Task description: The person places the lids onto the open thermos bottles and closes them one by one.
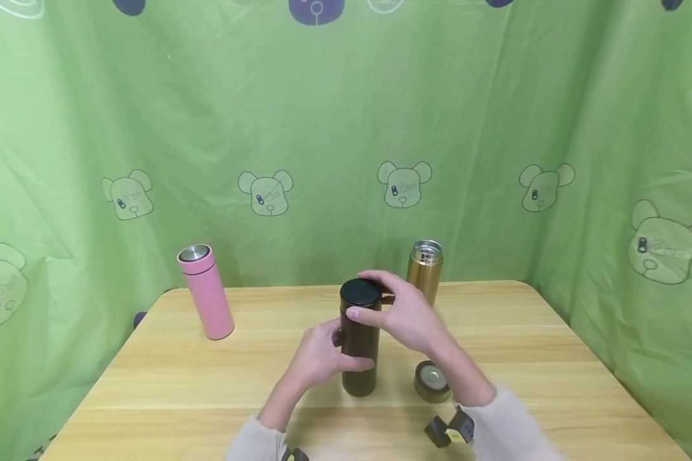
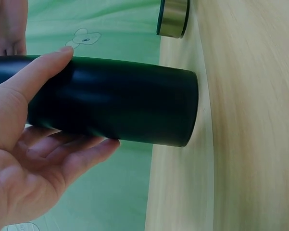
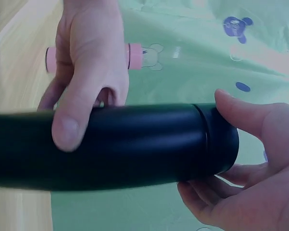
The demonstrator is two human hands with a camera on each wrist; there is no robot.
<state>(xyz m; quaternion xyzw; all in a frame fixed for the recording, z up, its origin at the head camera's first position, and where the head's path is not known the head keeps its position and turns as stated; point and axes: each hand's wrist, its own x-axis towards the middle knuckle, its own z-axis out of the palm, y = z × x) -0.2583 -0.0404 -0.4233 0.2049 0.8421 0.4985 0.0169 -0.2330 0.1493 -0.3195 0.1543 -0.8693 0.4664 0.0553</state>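
Both hands hold a black vacuum flask (image 1: 359, 346), upright in the head view, over the front middle of the table. My left hand (image 1: 318, 355) grips its body, the thumb across the near side and the fingers round the far side. At the top, my right hand (image 1: 403, 314) holds the black lid (image 1: 361, 292) between thumb and fingers. A thin seam between lid and body shows in the right wrist view, where the lid (image 3: 223, 139) sits on the flask. Behind the right hand stands a gold flask (image 1: 425, 272) with its mouth uncovered.
A loose gold cap (image 1: 432, 380) lies on the wooden table (image 1: 277, 378), near the right forearm. At the back left stands a pink flask (image 1: 210, 294) with its lid on. Green curtain (image 1: 334, 115) surrounds the table's back and sides.
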